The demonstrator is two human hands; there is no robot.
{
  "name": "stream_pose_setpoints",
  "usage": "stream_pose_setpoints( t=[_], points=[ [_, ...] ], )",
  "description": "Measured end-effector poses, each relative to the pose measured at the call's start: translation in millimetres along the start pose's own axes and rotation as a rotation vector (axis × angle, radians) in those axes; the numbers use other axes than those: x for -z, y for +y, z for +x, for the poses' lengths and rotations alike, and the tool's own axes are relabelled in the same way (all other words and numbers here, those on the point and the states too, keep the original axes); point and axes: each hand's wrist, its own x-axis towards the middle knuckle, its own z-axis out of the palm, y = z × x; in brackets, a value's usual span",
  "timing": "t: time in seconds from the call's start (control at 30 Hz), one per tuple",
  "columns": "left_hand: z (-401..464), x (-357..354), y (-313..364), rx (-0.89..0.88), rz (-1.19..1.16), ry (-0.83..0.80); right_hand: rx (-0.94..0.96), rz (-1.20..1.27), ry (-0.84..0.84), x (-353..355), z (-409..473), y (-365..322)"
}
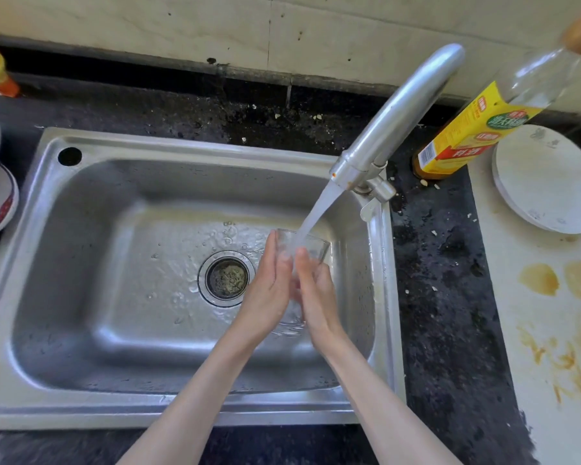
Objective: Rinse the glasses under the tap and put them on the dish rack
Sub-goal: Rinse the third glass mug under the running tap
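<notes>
We see a brushed stainless-steel sink (81,391) and a smooth, satin metal tap (399,115). The clear glass (311,246) looks glossy, and the dark speckled stone countertop (440,297) looks rough.

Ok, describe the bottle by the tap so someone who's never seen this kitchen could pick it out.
Start at the steel sink and follow its right rim to the tap. Just right of the tap's base, on the dark counter, stands the bottle: clear glass, a bright yellow label, unlike the round white board beside it.
</notes>
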Motion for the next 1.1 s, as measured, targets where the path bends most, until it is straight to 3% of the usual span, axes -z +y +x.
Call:
stream_pose_setpoints(
  t=[0.1,0.27,0.43,0.5,0.6,0.7,0.8,0.9,0.97,1.1],
  points=[
    [6,1,-3,0.029,0.083,-0.029,-0.017,0.038,-0.006,5,-1,2],
    [15,5,-4,0.145,-0.154,-0.029,-0.057,0.156,-0.132,9,-6,1],
    [-7,1,-1,-0.019,0.188,-0.067,-0.068,0.161,0.039,11,18,-15],
    [-12,-4,-5,-0.096,0.195,-0.037,-0.049,0.145,0.057,15,18,-20],
    [-6,-4,-11,-0.047,0.202,-0.061,-0.019,0.117,0.034,9,15,-6],
    [1,-3,-14,-0.011,0.085,-0.12,-0.045,0.037,0.004,4,8,0],
    [10,5,-5,0.133,-0.212,-0.061,-0.012,0.076,-0.168,9,3,1],
    [15,13,5,0.148,-0.278,-0.03,-0.046,0.118,-0.297,11,-8,-2],
    [10,12,7,0.105,-0.277,-0.003,-0.008,0.078,-0.241,8,-8,-4],
    [-6,-2,-10,0.02,-0.158,0.078,0.05,-0.231,0.025,0,-1,-17]
  ],
)
